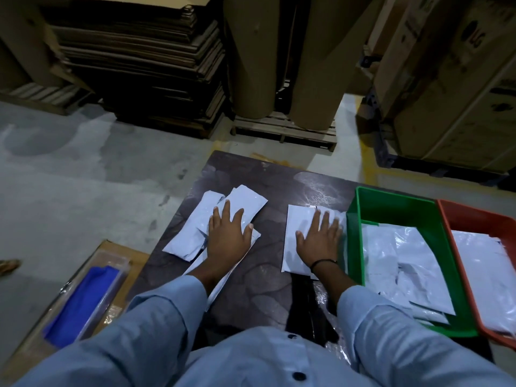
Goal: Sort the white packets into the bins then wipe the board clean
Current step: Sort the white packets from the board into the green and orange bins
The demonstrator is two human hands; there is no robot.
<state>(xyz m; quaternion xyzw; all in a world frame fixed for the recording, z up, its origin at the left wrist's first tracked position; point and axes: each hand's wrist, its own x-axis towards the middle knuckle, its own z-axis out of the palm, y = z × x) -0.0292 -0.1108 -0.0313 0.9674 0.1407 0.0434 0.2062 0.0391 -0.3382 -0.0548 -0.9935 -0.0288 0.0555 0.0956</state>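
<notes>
Cloth (81,300) lies left of the board (265,275). Left hand (227,233), fingers spread flat, presses loose packets (192,233) near the left edge. Right hand (318,238) lies flat on another packet (296,219) mid-board. Green bin (353,241) and red bin (463,247), right edge, are part-filled. Wiping looks undone.

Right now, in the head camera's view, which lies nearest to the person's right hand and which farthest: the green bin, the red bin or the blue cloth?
1. Green bin: just right of the right hand.
2. Red bin: farther right, behind the green one.
3. Blue cloth: far left, beyond the left hand.
</notes>
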